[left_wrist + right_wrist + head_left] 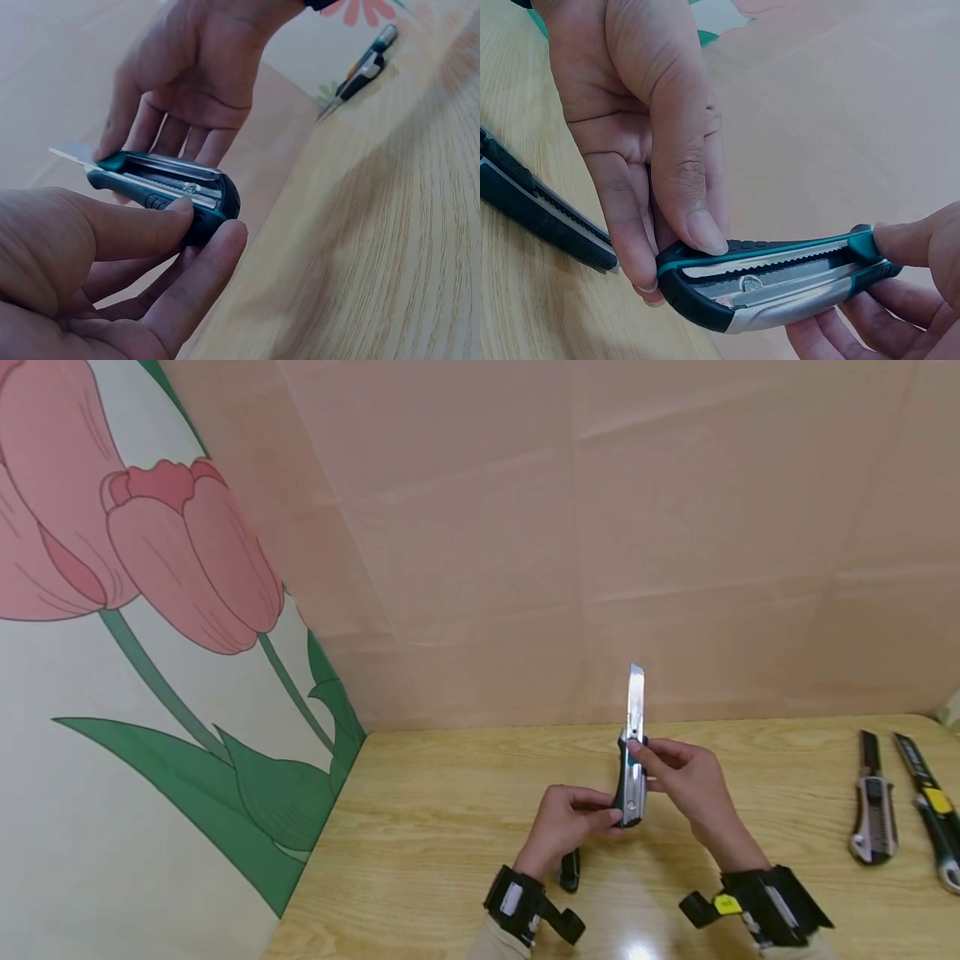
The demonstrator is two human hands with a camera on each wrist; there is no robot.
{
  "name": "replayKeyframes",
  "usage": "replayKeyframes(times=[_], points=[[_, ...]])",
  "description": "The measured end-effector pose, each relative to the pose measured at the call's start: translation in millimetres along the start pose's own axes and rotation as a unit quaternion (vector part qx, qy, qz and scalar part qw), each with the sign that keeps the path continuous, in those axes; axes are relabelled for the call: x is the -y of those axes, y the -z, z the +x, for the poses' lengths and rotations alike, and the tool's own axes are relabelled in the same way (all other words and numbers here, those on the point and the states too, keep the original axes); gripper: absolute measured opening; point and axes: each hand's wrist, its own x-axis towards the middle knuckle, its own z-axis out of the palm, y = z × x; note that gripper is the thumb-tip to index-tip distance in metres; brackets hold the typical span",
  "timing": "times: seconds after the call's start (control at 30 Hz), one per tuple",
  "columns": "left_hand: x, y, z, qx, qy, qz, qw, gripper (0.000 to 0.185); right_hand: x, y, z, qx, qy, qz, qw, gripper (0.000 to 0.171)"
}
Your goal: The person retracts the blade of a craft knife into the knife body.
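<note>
A utility knife [632, 760] stands above the bench [450, 793] mid-front; two more knives [900, 810] lie at far right.

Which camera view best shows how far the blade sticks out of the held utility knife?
The head view: the blade stands fully visible above the utility knife. The left wrist view shows only part of it behind the right hand. In the right wrist view the blade is out of sight.
</note>
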Motion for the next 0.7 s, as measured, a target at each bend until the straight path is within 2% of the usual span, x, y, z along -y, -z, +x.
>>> replayKeyframes(times=[0.27,0.7], points=[[0.1,-0.1,-1.1,0.012,0.007,0.014,0.9998,0.014,-1.5,-2.4,-0.2,-0.006,0.004,-0.011,1.000,0.066],[4.1,1.5,0.6,0.016,0.002,0.036,0.9992,0.015,-3.2,-0.7,0.5,0.014,0.006,-0.005,1.000,0.061]])
